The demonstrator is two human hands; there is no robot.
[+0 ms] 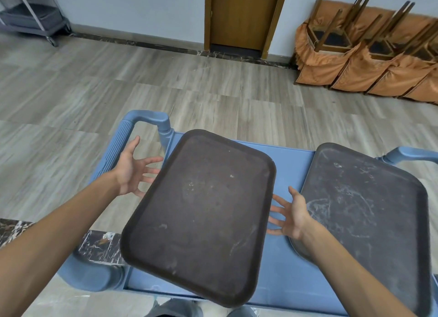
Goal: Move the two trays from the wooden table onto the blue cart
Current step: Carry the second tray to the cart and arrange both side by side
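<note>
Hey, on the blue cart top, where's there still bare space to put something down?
Bare blue shows in a strip between the brown tray and the grey tray, widest at the cart's far edge. The right hand sits in that strip. The cart's left and right ends are covered by trays.

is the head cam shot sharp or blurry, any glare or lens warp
Head view: mostly sharp, with slight softness on the fingers of the left hand and right hand; soft, even light; faint sheen, no hard glare, on the dark tray; wide-angle warp bends the blue cart and the floor lines.
</note>
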